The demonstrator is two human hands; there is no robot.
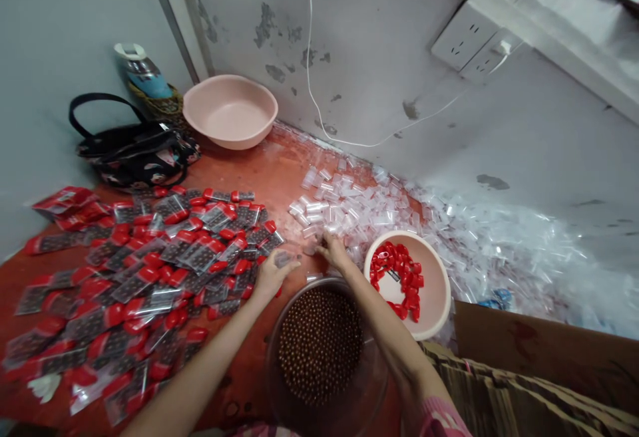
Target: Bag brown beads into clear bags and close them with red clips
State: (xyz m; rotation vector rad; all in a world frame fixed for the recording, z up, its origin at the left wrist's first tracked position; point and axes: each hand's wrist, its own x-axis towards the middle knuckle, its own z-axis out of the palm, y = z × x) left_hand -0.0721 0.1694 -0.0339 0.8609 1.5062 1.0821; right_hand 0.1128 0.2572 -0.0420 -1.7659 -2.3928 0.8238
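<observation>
My left hand (271, 273) is closed round a small clear plastic container (283, 259), just right of a spread of filled containers with red caps (150, 271). My right hand (333, 251) reaches into a heap of empty clear containers (349, 204), its fingers pinched on one at the heap's near edge. Between my forearms stands a clear tub of small brown beads (319, 344). To the right of it, a pink bowl (439, 291) holds loose red caps (399, 277).
An empty pink basin (229, 111) sits at the back by the wall, beside a black handbag (134, 154) and a bottle (142, 74). Clear plastic bags (524, 251) are piled at right. Cardboard (539, 370) lies at near right. A white cable (319, 118) hangs down the wall.
</observation>
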